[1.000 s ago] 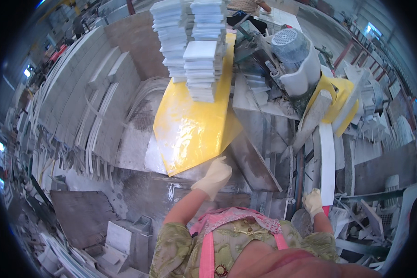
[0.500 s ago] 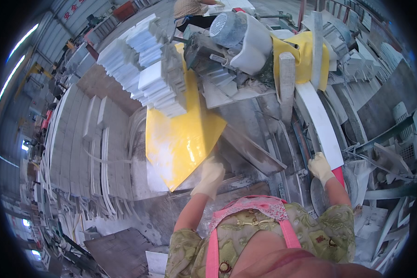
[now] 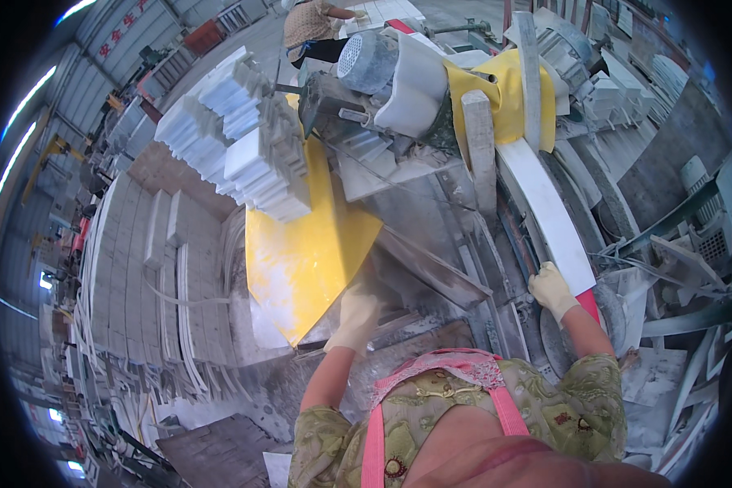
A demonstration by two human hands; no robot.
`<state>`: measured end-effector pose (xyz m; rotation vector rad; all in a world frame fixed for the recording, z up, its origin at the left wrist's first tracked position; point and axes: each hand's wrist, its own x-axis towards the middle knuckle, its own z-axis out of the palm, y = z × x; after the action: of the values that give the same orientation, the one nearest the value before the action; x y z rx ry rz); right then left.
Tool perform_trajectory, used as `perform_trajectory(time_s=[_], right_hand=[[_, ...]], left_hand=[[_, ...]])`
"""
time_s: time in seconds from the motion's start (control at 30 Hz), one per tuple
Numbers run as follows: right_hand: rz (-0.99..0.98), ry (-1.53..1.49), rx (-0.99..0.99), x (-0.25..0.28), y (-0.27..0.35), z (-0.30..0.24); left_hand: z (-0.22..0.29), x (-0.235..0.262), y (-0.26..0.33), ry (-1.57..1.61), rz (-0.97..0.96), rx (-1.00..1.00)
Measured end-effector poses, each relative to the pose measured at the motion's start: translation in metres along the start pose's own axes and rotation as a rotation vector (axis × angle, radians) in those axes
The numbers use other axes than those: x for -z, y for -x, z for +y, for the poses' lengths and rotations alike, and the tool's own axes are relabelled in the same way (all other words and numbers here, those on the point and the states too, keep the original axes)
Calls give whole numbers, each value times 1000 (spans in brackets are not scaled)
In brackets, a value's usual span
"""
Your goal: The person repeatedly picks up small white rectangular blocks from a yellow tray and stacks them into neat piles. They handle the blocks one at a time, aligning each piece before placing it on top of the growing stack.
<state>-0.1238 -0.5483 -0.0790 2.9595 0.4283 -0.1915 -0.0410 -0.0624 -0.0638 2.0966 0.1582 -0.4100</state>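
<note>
Both my hands wear pale cream gloves. My right hand [image 3: 551,286] is closed at the left edge of a long white stone strip [image 3: 549,213], close to its near end. The strip's far end goes under a yellow flap [image 3: 508,89] on the machine, and a red surface [image 3: 587,302] shows beyond its near end. My left hand [image 3: 356,313] is closed beside the lower right edge of a yellow sheet [image 3: 301,256]. What its fingers hold, if anything, is hidden and slightly blurred.
Stacked white tiles [image 3: 260,154] stand on the yellow sheet's far part. A motor [image 3: 368,63] sits on the machine, near an upright grey post [image 3: 478,146]. Long stone slabs [image 3: 126,268] lean at left. Stone offcuts [image 3: 659,378] lie at right. Another person [image 3: 309,26] bends over far back.
My view has shifted a little, so the machine and tile stack appear further left and more of the other person shows. Both hands stay closed at nearly the same places on the bench.
</note>
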Motion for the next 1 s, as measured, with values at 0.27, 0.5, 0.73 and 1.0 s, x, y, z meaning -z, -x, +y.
perform_trajectory(time_s=[0.27,0.5,0.73,1.0], right_hand=[[7,80,-14,-7,-2,1],[13,141,-32,9,-6,-11],[484,-140,-383,73,77,33],[33,-46,-484,53,120,9]], left_hand=[[-24,-2,-12,-187,21,-204],[-27,0,-15,-510,156,-620],[-34,10,-20,-846,146,-947],[-46,10,-25,-897,153,-916]])
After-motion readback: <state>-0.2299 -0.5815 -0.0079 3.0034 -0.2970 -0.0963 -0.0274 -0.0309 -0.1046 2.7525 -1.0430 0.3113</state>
